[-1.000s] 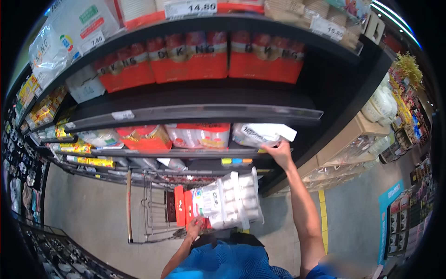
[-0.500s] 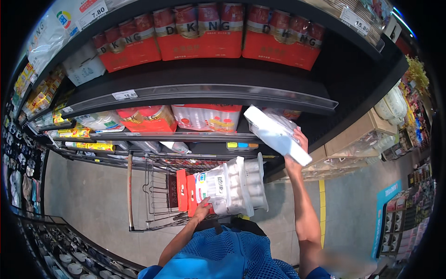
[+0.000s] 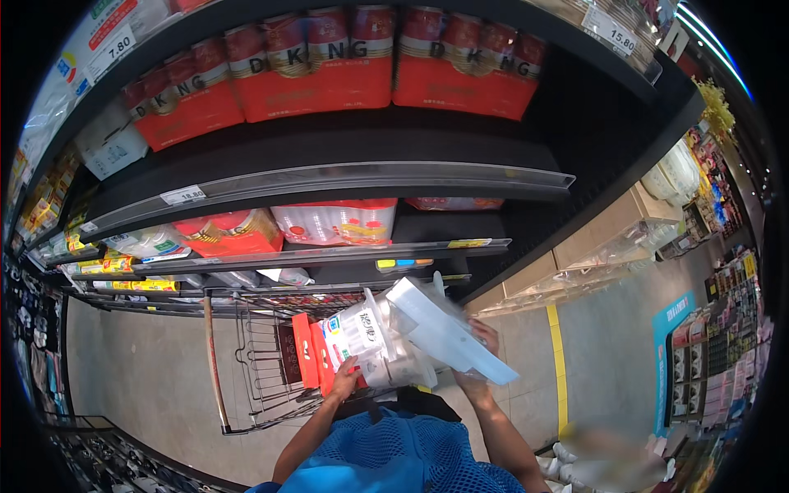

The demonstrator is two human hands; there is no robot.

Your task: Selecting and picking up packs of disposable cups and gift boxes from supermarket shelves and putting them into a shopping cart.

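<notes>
My right hand [image 3: 485,335] grips a white, pale-blue plastic-wrapped pack [image 3: 444,324] by its right side. The pack is tilted above the right end of the shopping cart [image 3: 271,361], overlapping the packs there; its contents are hidden. With its fingers bent over the edge, my left hand [image 3: 347,378] grips a clear-wrapped pack of white paper rolls [image 3: 349,333] in the cart, next to the red-ended packs [image 3: 306,349]. More wrapped white rolls stand against it on the right, partly behind the pack in my right hand.
A black shelf rack [image 3: 345,148] rises ahead, with red-wrapped packs [image 3: 316,86] on its upper shelf and a red-and-white pack of rolls [image 3: 337,222] lower down. Wooden display units [image 3: 592,230] stand at the right. A yellow line [image 3: 559,370] crosses the grey floor. Blurred white items lie at the lower right.
My right hand has brought the white pack down and left from the lower shelf to above the cart. My left hand stays on the packs in the cart. The view has shifted slightly.
</notes>
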